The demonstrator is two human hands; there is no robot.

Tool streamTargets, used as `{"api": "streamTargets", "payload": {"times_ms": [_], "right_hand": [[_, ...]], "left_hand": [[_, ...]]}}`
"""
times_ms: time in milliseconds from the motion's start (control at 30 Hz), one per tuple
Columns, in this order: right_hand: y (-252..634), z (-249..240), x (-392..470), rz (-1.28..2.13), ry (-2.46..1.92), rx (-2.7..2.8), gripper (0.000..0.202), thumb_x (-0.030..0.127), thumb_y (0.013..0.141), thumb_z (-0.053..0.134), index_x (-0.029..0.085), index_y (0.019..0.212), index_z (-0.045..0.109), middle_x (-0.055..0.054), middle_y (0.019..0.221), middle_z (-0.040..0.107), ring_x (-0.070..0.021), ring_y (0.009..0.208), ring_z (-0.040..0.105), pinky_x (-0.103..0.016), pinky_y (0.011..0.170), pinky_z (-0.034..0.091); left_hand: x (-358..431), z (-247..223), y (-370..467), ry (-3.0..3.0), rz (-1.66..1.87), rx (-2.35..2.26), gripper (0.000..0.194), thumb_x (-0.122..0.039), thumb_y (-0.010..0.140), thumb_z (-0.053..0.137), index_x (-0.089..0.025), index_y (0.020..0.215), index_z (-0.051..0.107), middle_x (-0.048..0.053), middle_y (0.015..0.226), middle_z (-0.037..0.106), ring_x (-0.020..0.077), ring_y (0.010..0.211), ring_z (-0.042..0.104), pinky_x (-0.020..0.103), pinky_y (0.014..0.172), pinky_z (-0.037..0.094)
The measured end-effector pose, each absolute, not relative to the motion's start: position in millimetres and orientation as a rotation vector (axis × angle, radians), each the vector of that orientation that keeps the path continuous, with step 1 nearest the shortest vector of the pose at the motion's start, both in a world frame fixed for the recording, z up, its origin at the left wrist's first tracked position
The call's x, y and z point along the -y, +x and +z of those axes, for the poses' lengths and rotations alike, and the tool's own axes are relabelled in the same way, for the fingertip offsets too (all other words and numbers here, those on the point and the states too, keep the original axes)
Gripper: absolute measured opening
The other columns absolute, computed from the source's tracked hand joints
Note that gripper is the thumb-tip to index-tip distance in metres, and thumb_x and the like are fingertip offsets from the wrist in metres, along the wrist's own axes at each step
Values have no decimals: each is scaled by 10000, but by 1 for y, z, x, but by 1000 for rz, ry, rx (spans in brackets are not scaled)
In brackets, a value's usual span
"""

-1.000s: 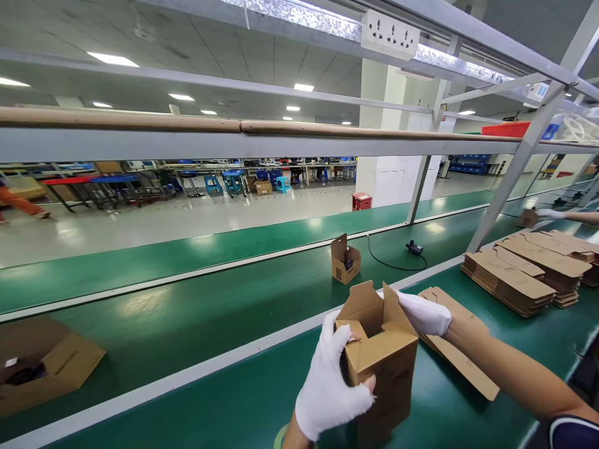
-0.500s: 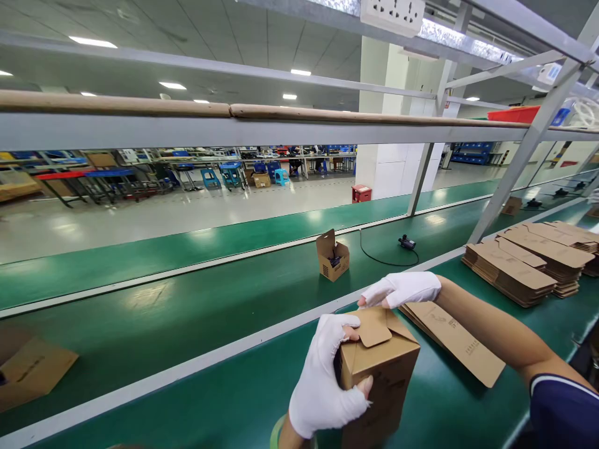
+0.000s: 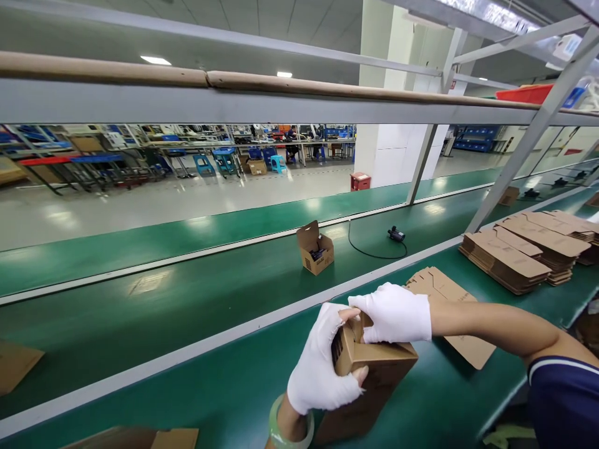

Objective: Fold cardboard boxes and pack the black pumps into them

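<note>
A brown cardboard box (image 3: 379,386) stands tilted at the near edge of the green work surface. My left hand (image 3: 321,368), in a white fingerless glove, wraps round its left side, with the thumb on the near face and the fingers at the top edge. Over the top lies my right hand (image 3: 393,313), gloved the same way, its fingers bent and pressed down on the top flap. The fingertips of this hand are partly hidden in the box's top. Just beyond it are a few flat, unfolded cartons (image 3: 442,284).
Stacks of flat cartons (image 3: 503,262) lie at the right. On the conveyor belt (image 3: 224,293) are an open small box (image 3: 318,259) with dark parts inside and a black device (image 3: 395,234) with a cable. A metal frame post (image 3: 515,156) rises at the right. Another carton (image 3: 175,438) shows at the bottom left.
My right hand has moved from the box's far edge onto its top, and the flap that lay flat there is now pushed inward. The belt's open box has shifted left.
</note>
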State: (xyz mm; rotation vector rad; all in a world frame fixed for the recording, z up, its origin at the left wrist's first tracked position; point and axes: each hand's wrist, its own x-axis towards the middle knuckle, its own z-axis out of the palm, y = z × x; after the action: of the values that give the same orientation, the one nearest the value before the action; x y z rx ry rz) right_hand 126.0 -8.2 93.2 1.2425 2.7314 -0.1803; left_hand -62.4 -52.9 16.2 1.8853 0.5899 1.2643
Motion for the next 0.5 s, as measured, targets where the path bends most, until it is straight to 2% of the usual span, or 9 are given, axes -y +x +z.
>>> {"api": "streamTargets", "payload": {"times_ms": [100, 200, 267, 367, 433, 500], "right_hand": [[138, 101, 7, -212, 1254, -2824, 333, 446, 826, 626, 221, 1064, 564, -16, 752, 621, -247, 657, 594, -296, 571, 400], [148, 112, 11, 45, 1214, -3167, 332, 378, 915, 539, 172, 1175, 529, -97, 1038, 617, -265, 895, 578, -364, 764, 431], [146, 115, 20, 220, 908, -3341, 377, 420, 925, 544, 148, 1185, 516, -136, 1184, 548, -272, 977, 530, -397, 835, 409], [132, 106, 35, 269, 310, -3255, 469, 439, 868, 654, 154, 1211, 507, -125, 1243, 493, -271, 1016, 481, -380, 792, 421], [122, 95, 40, 366, 208, -3208, 356, 314, 904, 631, 151, 1199, 516, -105, 1199, 506, -248, 998, 479, -353, 754, 424], [116, 85, 38, 474, 250, -3222, 153, 189, 962, 515, 144, 1104, 548, -91, 1125, 531, -213, 905, 497, -328, 694, 413]], "left_hand": [[50, 19, -66, 1785, 1274, -588, 619, -489, 723, 676, -248, 1254, 468, 81, 1175, 451, 269, 1038, 493, 397, 909, 417], [41, 19, -73, 1667, 1423, -757, 573, -488, 762, 673, -236, 1243, 492, 83, 1297, 419, 295, 1176, 445, 387, 997, 386], [31, 13, -80, 1401, 1542, -905, 523, -484, 801, 648, -224, 1229, 499, 83, 1290, 455, 283, 1152, 481, 358, 949, 434], [11, -5, -88, 974, 1615, -984, 460, -510, 873, 535, -216, 1216, 452, 76, 1164, 541, 228, 984, 579, 301, 784, 515], [0, -17, -92, 901, 1628, -1012, 450, -529, 896, 470, -202, 1201, 419, 82, 1112, 562, 219, 935, 601, 311, 761, 531], [-6, -24, -94, 948, 1623, -1066, 472, -555, 912, 430, -172, 1187, 424, 112, 1116, 566, 244, 975, 600, 368, 827, 528]]}}
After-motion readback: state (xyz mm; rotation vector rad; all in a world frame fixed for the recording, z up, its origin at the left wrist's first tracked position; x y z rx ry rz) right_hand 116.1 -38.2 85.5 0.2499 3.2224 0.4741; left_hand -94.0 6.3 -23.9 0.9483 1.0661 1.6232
